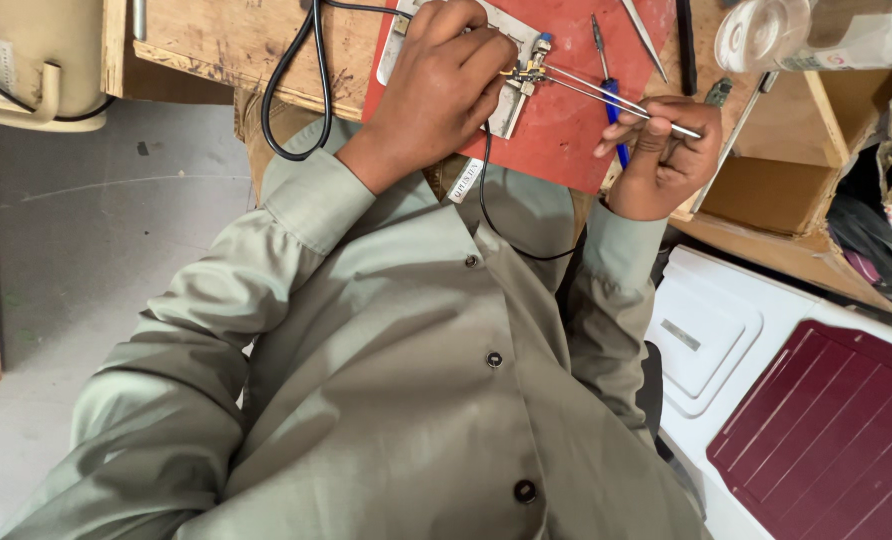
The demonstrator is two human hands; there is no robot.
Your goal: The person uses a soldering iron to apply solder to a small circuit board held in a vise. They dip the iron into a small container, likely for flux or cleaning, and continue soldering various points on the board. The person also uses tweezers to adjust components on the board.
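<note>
1. The left hand (441,85) rests curled over a pale metal holder plate (511,105) on a red mat (566,130), its fingertips pinching a small brass-coloured part (528,72) at the plate's right edge.
2. The right hand (666,150) lies well to the right of that part, fingers pressed together around metal tweezers (606,100).
3. The tweezers slant up-left, their tips meeting the small part just beside the left fingertips.
4. A blue-handled tool (611,95) lies on the mat under the tweezers.
5. A black cable (301,80) loops over the wooden bench (226,40) left of the mat.
</note>
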